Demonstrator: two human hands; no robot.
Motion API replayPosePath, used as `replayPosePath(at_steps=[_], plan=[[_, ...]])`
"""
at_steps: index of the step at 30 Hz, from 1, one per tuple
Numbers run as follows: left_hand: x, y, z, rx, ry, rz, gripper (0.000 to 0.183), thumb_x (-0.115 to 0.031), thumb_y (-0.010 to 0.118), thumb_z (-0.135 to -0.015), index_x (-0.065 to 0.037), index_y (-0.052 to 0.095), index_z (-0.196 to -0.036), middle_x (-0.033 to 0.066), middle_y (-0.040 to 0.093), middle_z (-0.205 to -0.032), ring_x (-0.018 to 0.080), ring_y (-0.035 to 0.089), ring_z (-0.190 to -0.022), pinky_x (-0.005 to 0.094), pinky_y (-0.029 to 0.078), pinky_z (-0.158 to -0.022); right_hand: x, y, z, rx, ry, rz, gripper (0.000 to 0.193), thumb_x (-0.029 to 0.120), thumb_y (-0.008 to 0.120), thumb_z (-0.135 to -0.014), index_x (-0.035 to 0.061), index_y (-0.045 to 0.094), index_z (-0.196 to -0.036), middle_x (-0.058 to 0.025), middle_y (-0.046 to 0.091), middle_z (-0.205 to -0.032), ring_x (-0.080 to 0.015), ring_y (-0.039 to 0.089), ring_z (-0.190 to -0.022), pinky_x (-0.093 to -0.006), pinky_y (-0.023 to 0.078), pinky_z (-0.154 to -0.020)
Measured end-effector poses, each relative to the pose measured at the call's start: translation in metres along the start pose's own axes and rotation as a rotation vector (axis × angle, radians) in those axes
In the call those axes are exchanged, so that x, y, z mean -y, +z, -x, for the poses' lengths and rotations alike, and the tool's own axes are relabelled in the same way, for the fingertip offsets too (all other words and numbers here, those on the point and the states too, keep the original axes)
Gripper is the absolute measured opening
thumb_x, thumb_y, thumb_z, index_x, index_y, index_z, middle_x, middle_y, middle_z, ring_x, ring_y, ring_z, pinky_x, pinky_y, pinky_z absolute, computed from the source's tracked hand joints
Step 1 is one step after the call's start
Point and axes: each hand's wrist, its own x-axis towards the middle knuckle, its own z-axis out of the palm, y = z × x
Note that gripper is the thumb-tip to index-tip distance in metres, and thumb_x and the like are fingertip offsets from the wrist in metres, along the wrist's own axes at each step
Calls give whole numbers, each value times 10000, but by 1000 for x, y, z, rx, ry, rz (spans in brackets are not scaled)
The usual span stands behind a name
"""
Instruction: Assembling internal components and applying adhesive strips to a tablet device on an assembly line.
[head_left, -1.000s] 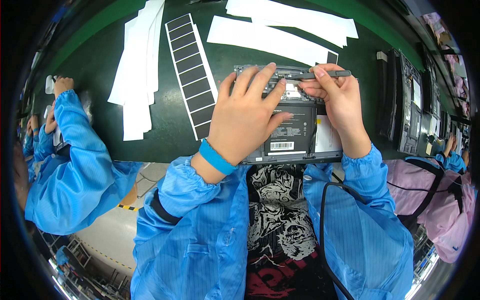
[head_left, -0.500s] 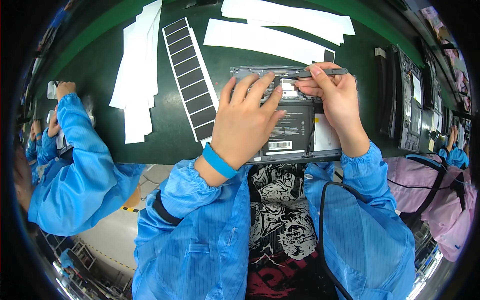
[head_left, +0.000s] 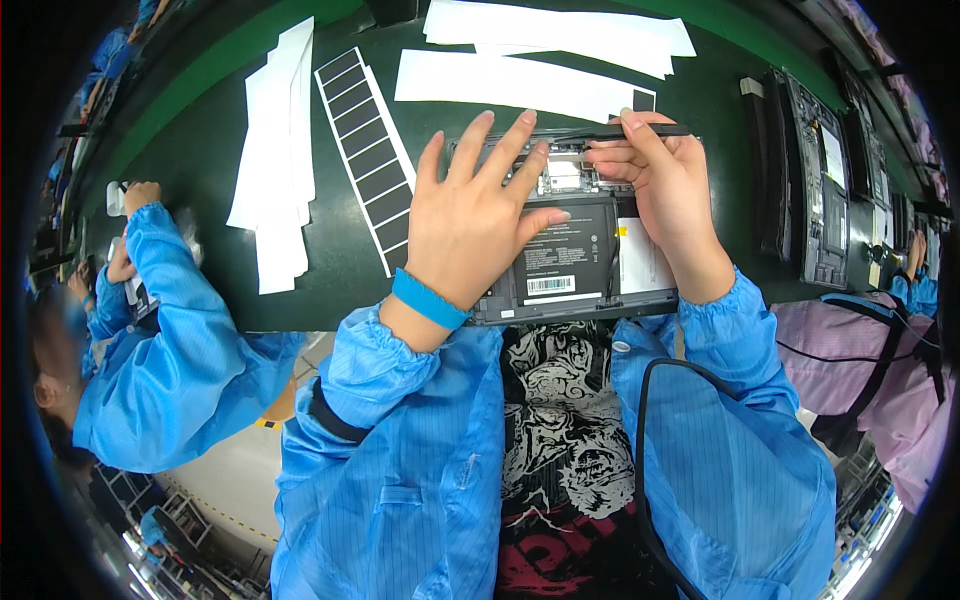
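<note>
An opened laptop base [head_left: 650,300] lies on the dark green table in front of me, its black battery [head_left: 562,245] on the near side and circuit parts [head_left: 567,172] farther back. My left hand [head_left: 470,205] rests over the left part of the base, fingers spread, and holds nothing. A blue band circles that wrist. In my right hand [head_left: 665,175], black tweezers [head_left: 640,130] are pinched between thumb and fingers, lying nearly level with the tips toward the left. The tips are near the base's far edge; whether they grip anything cannot be made out.
Sheets with black rectangular stickers [head_left: 368,150] lie left of the laptop base. White paper strips [head_left: 275,150] are farther left, and more strips [head_left: 500,78] lie at the back. Several opened laptop bases [head_left: 820,180] stand at the right. A co-worker's blue sleeve [head_left: 180,310] is at the left.
My left hand has shifted toward the far edge and its fingers have spread wider. The tweezers in my right hand have moved slightly away from me and become more level.
</note>
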Motion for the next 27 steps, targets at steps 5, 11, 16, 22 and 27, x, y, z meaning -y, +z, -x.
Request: replayPosePath(at_steps=[5,11,16,22,27], plan=[[8,-26,16,27,-51,136,501,-329,638,-901,-148,556,-1361,133,443,-1465,346,401,-1357,530,316,-1106,-2,-7,-3,0,-13,-55,266,186,591,-962,-72,578,-1028,-202,688,-836,-186,681,-663,-251,541,-574],[41,-46,111,-170,-448,417,409,-21,600,-892,13,570,-1298,196,583,-1318,330,535,-1259,382,400,-1059,15,2,34,98,-125,-14,221,162,566,-970,-48,633,-977,-132,663,-780,-118,592,-610,-234,451,-512],[38,-19,132,-16,-450,386,467,-113,672,-842,-97,601,-1304,72,559,-1382,287,452,-1348,484,262,-1126,6,54,61,248,17,315,167,137,633,-936,-25,648,-971,-66,650,-767,-83,592,-633,-216,466,-539],[34,-20,134,5,-389,263,487,-256,745,-793,-165,647,-1261,48,525,-1418,281,435,-1355,494,275,-1115,-14,89,71,379,-3,526,156,142,659,-911,-13,668,-924,-31,647,-716,-67,572,-605,-208,445,-550],[35,-18,135,-29,-377,247,431,-313,726,-815,-177,666,-1220,45,530,-1400,276,445,-1330,501,293,-1101,-28,97,56,356,-223,694,160,152,656,-891,-6,677,-886,-55,615,-627,-77,548,-558,-251,429,-519]])
